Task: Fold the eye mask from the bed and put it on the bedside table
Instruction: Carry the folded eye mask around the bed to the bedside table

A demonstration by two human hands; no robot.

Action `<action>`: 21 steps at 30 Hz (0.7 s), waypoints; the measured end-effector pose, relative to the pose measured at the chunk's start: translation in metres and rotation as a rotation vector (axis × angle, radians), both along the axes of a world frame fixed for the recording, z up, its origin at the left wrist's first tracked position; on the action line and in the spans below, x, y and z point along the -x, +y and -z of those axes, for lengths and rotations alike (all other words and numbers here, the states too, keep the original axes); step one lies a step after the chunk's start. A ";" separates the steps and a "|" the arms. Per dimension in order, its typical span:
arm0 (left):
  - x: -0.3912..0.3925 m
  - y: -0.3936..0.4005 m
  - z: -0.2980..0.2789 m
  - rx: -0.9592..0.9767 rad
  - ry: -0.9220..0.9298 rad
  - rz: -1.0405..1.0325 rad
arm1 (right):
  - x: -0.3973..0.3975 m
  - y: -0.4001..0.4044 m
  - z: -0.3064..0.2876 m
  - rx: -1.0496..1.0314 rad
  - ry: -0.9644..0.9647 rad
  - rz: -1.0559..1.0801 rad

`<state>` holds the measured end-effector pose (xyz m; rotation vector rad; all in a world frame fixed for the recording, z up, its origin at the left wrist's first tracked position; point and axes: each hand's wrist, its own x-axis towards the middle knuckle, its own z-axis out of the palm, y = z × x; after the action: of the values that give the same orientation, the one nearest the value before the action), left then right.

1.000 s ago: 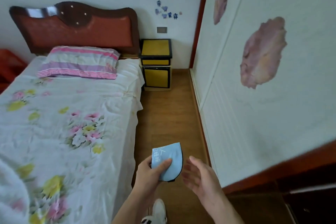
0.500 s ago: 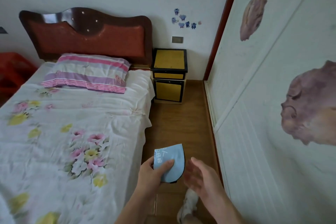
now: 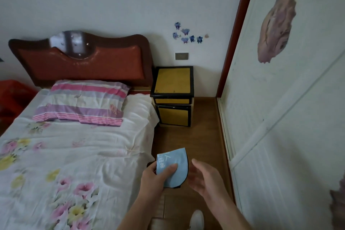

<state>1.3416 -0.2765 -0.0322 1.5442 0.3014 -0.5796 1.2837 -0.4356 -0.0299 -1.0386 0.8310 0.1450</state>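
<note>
The left hand (image 3: 158, 179) pinches the folded light-blue eye mask (image 3: 172, 167) in its grip, thumb on the front face and fingers behind, holding it upright over the wooden floor (image 3: 203, 136) just beside the bed (image 3: 74, 155). The right hand (image 3: 203, 179) hovers close to the mask's dark-edged side with fingers spread and nothing in it. Ahead, the yellow bedside table (image 3: 173, 80) stands against the wall next to the headboard (image 3: 84, 61), well apart from the mask, its top surface bare.
</note>
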 end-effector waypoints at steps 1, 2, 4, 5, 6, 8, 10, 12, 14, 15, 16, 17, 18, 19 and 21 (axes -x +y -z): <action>-0.014 -0.011 -0.002 0.006 -0.003 -0.004 | -0.015 -0.011 -0.004 0.006 -0.018 -0.010; -0.026 -0.021 -0.003 0.015 -0.003 -0.006 | -0.029 -0.021 -0.006 0.017 -0.029 -0.013; -0.048 -0.037 -0.004 0.031 -0.001 -0.003 | -0.054 -0.038 -0.009 0.029 -0.027 -0.013; -0.057 -0.042 -0.005 0.037 0.003 -0.002 | -0.065 -0.045 -0.009 0.023 -0.019 -0.014; -0.067 -0.047 -0.006 0.046 0.008 -0.001 | -0.076 -0.050 -0.010 0.013 -0.008 -0.015; -0.089 -0.054 -0.006 0.056 0.014 -0.004 | -0.100 -0.058 -0.010 -0.010 0.003 -0.017; -0.113 -0.060 -0.001 0.055 0.018 -0.011 | -0.124 -0.066 -0.006 -0.013 0.007 -0.024; -0.136 -0.065 0.007 0.063 0.036 -0.022 | -0.147 -0.073 0.000 -0.019 0.008 -0.027; -0.160 -0.072 0.016 0.075 0.051 -0.027 | -0.171 -0.079 0.007 -0.031 0.020 -0.029; -0.173 -0.075 0.019 0.079 0.055 -0.032 | -0.184 -0.083 0.009 -0.032 0.029 -0.029; -0.188 -0.079 0.023 0.081 0.059 -0.038 | -0.199 -0.086 0.012 -0.031 0.038 -0.023; -0.204 -0.083 0.026 0.086 0.065 -0.041 | -0.214 -0.090 0.014 -0.026 0.049 -0.013; -0.221 -0.086 0.029 0.092 0.076 -0.037 | -0.232 -0.094 0.017 -0.018 0.062 -0.004; -0.240 -0.090 0.031 0.096 0.086 -0.029 | -0.250 -0.098 0.019 -0.011 0.076 0.005; -0.281 -0.095 0.032 0.105 0.104 -0.022 | -0.290 -0.105 0.022 0.003 0.102 0.017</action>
<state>1.6226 -0.3719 -0.0645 1.4108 0.3614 -0.6492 1.5738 -0.5409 -0.0519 -1.0339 0.9320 0.1835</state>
